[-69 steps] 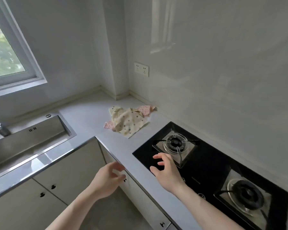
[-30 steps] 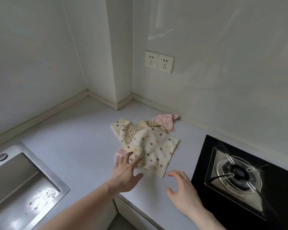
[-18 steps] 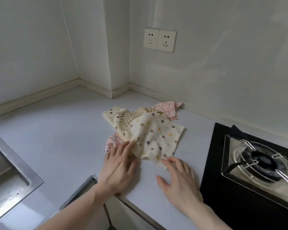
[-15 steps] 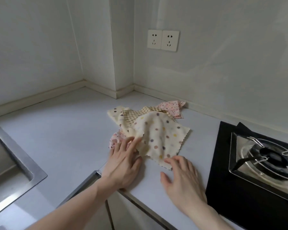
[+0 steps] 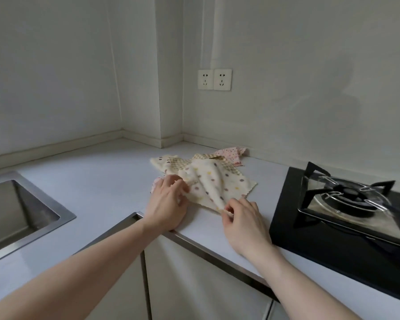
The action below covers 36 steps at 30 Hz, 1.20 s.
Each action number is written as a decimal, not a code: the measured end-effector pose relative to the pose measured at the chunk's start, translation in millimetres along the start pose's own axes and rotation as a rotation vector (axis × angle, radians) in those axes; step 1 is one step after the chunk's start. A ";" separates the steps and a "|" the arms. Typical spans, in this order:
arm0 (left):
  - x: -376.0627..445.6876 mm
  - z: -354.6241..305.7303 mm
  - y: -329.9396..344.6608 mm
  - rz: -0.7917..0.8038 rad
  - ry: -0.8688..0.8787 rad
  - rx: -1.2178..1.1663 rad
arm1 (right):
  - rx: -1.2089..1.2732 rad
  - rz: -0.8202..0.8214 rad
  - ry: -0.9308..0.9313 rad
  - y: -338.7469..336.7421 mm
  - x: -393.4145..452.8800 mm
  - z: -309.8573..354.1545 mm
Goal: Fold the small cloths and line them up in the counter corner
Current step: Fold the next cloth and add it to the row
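Left hand: the left hand (image 5: 169,199) is lying at the near left of the cloth pile, its fingers curling round the near left edge of the cream polka-dot cloth (image 5: 214,183) and gripping it.
Right hand: the right hand (image 5: 241,219) is pinching the near corner of the same cloth between thumb and fingertips, lifting it a little off the surface (image 5: 97,181).
Cream cloth: one soft square with a zigzag-cut edge and coloured dots is bunching into ridges between the two hands and sitting on top of the pile.
Other cloths: a checked tan cloth (image 5: 183,161) is showing just beneath it, over another cream dotted piece (image 5: 158,161) poking out at the far left; one pink dotted cloth (image 5: 231,154) is lying at the back beside the wall, and a bit of pink (image 5: 156,181) is peeking out under the left hand. How many pink cloths these make, I cannot tell.
Place: the pile is lying unfolded on the pale, smooth surface, near the inner corner, between the sink (image 5: 16,211) and the hob (image 5: 342,229).
Sink: one steel basin with a brushed rim is sitting at the left.
Hob: one glossy black glass panel is carrying one visible burner with a dark pan support (image 5: 346,195).
Sockets: two white wall outlets (image 5: 214,79) are sitting side by side above the pile.
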<state>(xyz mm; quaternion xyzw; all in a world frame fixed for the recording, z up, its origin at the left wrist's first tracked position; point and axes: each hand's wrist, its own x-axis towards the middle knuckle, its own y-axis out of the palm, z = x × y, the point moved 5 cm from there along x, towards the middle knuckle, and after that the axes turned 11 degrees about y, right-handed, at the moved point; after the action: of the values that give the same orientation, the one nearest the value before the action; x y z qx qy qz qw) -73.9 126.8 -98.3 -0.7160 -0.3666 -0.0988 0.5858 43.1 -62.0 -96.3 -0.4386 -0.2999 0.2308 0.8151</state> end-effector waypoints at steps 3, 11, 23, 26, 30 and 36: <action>-8.2 -13.5 -12.5 -0.054 0.050 0.115 | 0.099 -0.059 0.030 -8.1 -14.0 -0.9; -17.0 -73.9 -68.7 0.033 0.240 0.128 | 0.354 -0.222 0.061 -94.1 -40.4 25.9; -61.1 -184.3 -146.5 0.689 0.089 -0.532 | 0.411 -0.379 0.013 -224.5 -79.1 77.9; -67.9 -203.9 -160.2 0.667 0.082 -0.640 | 0.393 -0.401 0.006 -238.2 -95.1 78.1; -82.0 -219.4 -170.7 0.790 0.005 -0.801 | 0.382 -0.338 -0.014 -247.9 -113.0 78.6; -87.2 -238.6 -188.4 0.743 0.082 -0.674 | 0.428 -0.292 -0.030 -266.5 -128.4 87.8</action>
<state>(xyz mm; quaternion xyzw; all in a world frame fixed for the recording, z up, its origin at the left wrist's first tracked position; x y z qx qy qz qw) -187.9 -117.9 66.5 -0.9431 -0.0114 -0.0246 0.3313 -79.1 -229.1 132.5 -0.2049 -0.3163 0.1754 0.9095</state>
